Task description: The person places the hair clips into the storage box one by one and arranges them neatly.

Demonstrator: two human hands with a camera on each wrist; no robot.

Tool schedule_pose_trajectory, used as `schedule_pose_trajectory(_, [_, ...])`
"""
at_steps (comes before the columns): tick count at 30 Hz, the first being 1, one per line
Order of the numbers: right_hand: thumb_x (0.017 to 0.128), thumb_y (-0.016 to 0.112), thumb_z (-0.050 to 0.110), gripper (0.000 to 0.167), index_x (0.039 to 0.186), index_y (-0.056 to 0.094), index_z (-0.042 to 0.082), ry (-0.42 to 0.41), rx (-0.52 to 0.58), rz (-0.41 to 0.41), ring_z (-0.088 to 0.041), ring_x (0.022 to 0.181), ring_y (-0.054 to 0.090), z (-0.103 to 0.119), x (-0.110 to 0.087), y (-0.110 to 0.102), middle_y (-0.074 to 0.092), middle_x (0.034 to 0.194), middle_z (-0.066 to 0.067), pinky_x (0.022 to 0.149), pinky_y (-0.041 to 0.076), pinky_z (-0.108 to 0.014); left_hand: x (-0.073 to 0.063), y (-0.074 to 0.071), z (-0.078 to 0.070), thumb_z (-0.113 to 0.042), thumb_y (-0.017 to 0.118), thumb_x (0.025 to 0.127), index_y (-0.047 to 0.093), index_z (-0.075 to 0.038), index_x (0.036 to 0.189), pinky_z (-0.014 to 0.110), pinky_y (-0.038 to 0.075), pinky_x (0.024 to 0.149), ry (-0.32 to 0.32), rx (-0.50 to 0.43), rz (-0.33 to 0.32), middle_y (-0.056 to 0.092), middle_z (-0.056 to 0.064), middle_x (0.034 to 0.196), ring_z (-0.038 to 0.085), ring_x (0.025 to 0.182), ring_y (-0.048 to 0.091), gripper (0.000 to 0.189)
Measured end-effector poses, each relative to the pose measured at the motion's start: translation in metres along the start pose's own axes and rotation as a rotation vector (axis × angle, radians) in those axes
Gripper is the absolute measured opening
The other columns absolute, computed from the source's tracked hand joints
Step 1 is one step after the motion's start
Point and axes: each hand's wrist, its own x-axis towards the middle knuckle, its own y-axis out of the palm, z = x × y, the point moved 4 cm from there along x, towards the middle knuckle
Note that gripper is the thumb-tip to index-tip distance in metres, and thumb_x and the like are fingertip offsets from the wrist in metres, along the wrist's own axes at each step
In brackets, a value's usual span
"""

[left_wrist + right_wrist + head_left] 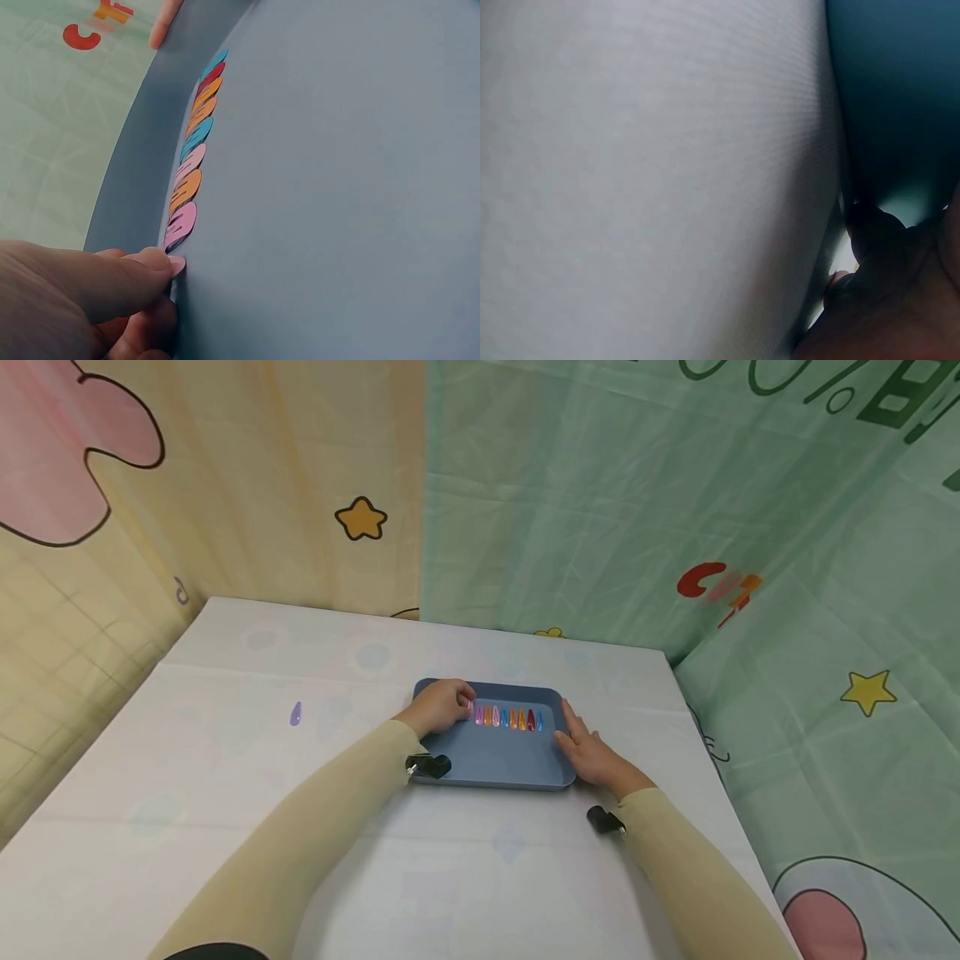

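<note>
A blue-grey tray (495, 764) lies on the table with a row of colourful drop-shaped snap hair clips (504, 717) along its far side. My left hand (444, 703) is over the tray's far left part. Between its thumb and fingers it pinches a pink hair clip (178, 265), mostly covered by the fingertips, at the near end of the row in the left wrist view. At the tray's right edge, my right hand (594, 755) holds the rim, its thumb over the inner side and its fingers along the outside. The right wrist view is dark around those fingers.
A white patterned cloth covers the table (480, 877). Printed curtains (555, 510) hang behind it and on both sides. Dark wrist cameras (429, 766) are strapped at both sleeves, close to the tray's near corners.
</note>
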Motion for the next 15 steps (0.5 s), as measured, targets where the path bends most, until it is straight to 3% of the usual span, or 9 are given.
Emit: schedule_pose_trajectory(15, [0.116,0.029,0.034,0.071,0.168,-0.014,0.012,-0.008,0.011,0.005,-0.045,0.162,-0.005,0.0017,-0.0023,-0.0013,-0.005,0.176,-0.019,0.126,-0.009,-0.067,-0.0022,0.0009,0.0000,-0.020,0.072,0.101,0.071,-0.010,0.126,0.033,0.051,0.087,0.024,0.055,0.029,0.071,0.003,0.105,0.017,0.094,0.062,0.027])
